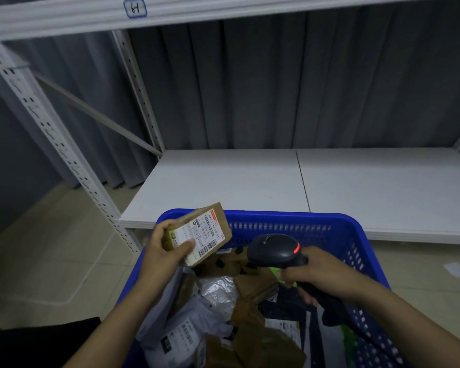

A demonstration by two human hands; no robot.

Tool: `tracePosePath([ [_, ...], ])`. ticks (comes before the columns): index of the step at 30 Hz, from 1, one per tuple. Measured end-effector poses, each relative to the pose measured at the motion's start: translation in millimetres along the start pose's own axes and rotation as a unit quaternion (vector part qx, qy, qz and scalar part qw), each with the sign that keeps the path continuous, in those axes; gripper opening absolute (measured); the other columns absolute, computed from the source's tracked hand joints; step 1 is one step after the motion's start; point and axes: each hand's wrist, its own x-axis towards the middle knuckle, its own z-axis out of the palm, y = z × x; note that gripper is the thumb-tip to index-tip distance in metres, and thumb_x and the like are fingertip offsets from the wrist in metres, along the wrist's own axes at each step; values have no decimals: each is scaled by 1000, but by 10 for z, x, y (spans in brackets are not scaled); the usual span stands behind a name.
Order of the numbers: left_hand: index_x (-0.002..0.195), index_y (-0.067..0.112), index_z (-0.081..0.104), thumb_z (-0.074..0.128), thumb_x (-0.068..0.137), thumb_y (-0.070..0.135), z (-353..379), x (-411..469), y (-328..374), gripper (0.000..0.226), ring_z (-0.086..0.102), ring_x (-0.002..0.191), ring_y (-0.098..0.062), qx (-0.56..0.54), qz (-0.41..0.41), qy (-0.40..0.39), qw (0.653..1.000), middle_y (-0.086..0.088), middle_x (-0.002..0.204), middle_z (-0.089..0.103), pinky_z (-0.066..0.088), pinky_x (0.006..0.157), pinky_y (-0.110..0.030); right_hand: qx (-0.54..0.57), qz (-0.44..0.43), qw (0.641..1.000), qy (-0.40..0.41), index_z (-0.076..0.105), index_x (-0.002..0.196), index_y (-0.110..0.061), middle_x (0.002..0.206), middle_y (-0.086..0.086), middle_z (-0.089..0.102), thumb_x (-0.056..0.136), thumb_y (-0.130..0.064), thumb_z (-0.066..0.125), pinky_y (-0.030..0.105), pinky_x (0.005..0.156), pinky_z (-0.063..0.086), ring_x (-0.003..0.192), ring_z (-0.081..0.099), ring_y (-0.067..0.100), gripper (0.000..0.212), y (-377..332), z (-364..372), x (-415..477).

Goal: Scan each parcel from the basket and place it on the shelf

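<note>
Shelf (250,187): white board just beyond the basket's far rim; presumably where the parcel goes.
Basket (290,216): blue, slotted walls.
Remaining parcels (218,309): bags and cartons heaped inside the basket, awaiting scanning.
Parcel (202,232): brown carton above the basket's far-left corner, label tilted toward the scanner, likely for reading.
Scanner (274,251): above the basket's middle, red light lit, nose toward the parcel.
Left hand (165,251): fingers and thumb clamp the parcel.
Right hand (324,274): wrapped round the scanner's grip.
</note>
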Motion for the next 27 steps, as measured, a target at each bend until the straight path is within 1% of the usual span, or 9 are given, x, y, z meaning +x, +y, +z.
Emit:
tracePosePath([
  [5,108,32,55,70,84,13,75,-89,112,34,69,92,-11,-18,13,-13,1000,6,107,66,57,62,-25,25,-20,999,39,67,90,-19,56,12,63,89,-20,68,29,56,50,49,58,20,2,13,3,24],
  [8,113,31,55,70,79,30,164,-258,207,37,70,92,-11,-35,4,-36,999,2,111,68,59,70,-32,58,-46,992,100,71,98,-22,74,8,73,86,-17,72,27,64,55,68,68,21,13,42,-10,24],
  [12,115,30,52,62,89,24,380,-510,386,28,71,85,-7,-41,-15,-74,996,2,108,67,59,66,-25,96,-67,983,139,72,99,-23,88,-12,76,83,-14,75,10,67,48,84,70,2,19,79,-17,-46],
  [15,121,35,51,56,93,34,537,-643,539,28,67,100,-15,-48,-43,-94,993,1,116,65,58,83,-39,129,-84,974,167,72,103,-23,94,-10,77,81,-13,76,10,70,50,89,70,3,25,46,-30,-162],
  [18,133,34,45,47,96,48,656,-709,708,39,63,106,-15,-50,-67,-139,987,5,119,63,56,89,-41,160,-108,956,220,71,106,-20,100,-4,76,81,-12,75,22,81,53,96,70,11,27,6,-94,-296],
  [20,143,36,34,48,89,62,708,-726,836,61,58,113,-14,20,-37,-183,982,6,132,57,52,95,-40,189,-117,941,254,71,106,-18,100,-1,76,82,-13,75,25,81,54,95,70,12,25,-17,-138,-404],
  [21,147,35,27,51,86,64,730,-746,926,72,55,117,-13,60,-23,-210,976,6,139,52,52,95,-35,207,-119,932,273,71,105,-17,99,0,76,82,-13,75,23,76,53,93,71,12,24,-31,-158,-464],
  [24,150,27,15,65,85,50,800,-801,1193,85,45,120,-7,138,32,-267,953,8,148,39,46,82,-10,247,-128,901,332,71,104,-13,94,2,77,82,-11,74,21,70,52,88,71,14,22,-107,-209,-680],
  [27,153,19,-10,74,77,50,904,-835,1461,118,30,138,-15,190,67,-269,942,3,157,17,38,101,-21,241,-135,883,380,71,100,-13,93,4,76,82,-11,75,26,72,51,90,70,18,18,-218,-288,-922],
])
